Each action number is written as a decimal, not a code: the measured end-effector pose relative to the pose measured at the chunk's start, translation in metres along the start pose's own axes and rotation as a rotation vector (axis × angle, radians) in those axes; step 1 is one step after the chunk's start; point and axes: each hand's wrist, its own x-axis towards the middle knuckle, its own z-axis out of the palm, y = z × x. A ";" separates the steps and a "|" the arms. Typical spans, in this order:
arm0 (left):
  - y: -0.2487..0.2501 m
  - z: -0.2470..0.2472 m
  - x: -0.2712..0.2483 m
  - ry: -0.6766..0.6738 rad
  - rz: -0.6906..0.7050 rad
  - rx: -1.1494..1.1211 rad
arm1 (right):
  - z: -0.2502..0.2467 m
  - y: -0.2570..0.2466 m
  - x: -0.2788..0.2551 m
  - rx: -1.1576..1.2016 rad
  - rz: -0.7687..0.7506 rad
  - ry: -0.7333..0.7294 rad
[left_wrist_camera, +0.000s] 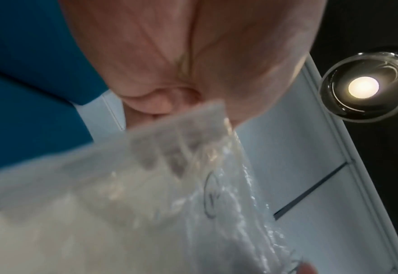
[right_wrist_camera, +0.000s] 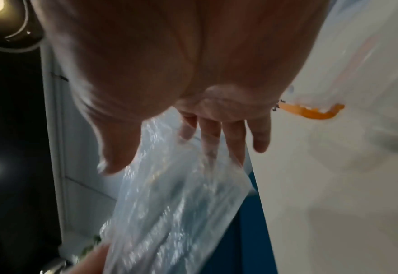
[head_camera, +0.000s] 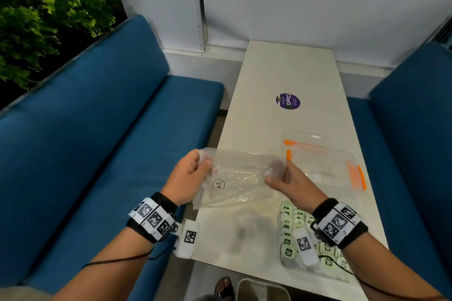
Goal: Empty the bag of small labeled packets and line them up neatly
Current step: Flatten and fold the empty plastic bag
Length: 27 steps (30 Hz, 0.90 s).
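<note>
Both hands, left hand [head_camera: 189,176] and right hand [head_camera: 291,182], grip clear bag [head_camera: 241,178] marked "34"; purple "ClayG" sticker [head_camera: 288,101] at 12 o'clock, green packets [head_camera: 291,227] at 5.

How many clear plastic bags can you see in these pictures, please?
3: one bag held by both hands above the table; two orange-zip bags, and, overlapping on the table beyond it.

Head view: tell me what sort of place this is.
Probably a booth seat in a cafe or office lounge: blue cushioned benches flank a narrow white table, with a plant wall behind.
</note>
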 end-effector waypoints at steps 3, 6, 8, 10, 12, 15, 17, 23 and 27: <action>0.002 0.004 0.001 0.059 -0.007 -0.139 | 0.008 -0.004 -0.005 -0.178 0.017 -0.019; 0.006 -0.001 -0.001 -0.068 -0.072 -0.358 | 0.012 -0.013 -0.005 -0.032 0.029 0.092; 0.008 -0.003 -0.008 -0.267 -0.099 -0.331 | 0.014 -0.017 -0.007 0.128 0.072 0.074; 0.006 -0.005 -0.012 -0.391 -0.096 -0.238 | 0.016 -0.023 -0.012 0.192 0.110 0.024; 0.006 -0.006 -0.013 -0.382 -0.078 -0.158 | 0.012 -0.024 -0.015 0.247 0.122 -0.045; 0.006 -0.009 -0.011 -0.314 0.008 0.007 | 0.004 -0.021 -0.017 0.377 0.141 -0.148; 0.009 -0.010 -0.010 -0.296 0.032 0.107 | 0.005 -0.025 -0.019 0.317 0.159 -0.145; 0.013 -0.017 -0.012 -0.432 -0.111 -0.230 | 0.012 -0.026 -0.017 0.210 0.003 0.035; 0.005 -0.012 -0.013 -0.543 -0.147 -0.334 | 0.014 -0.029 -0.016 0.305 -0.006 0.095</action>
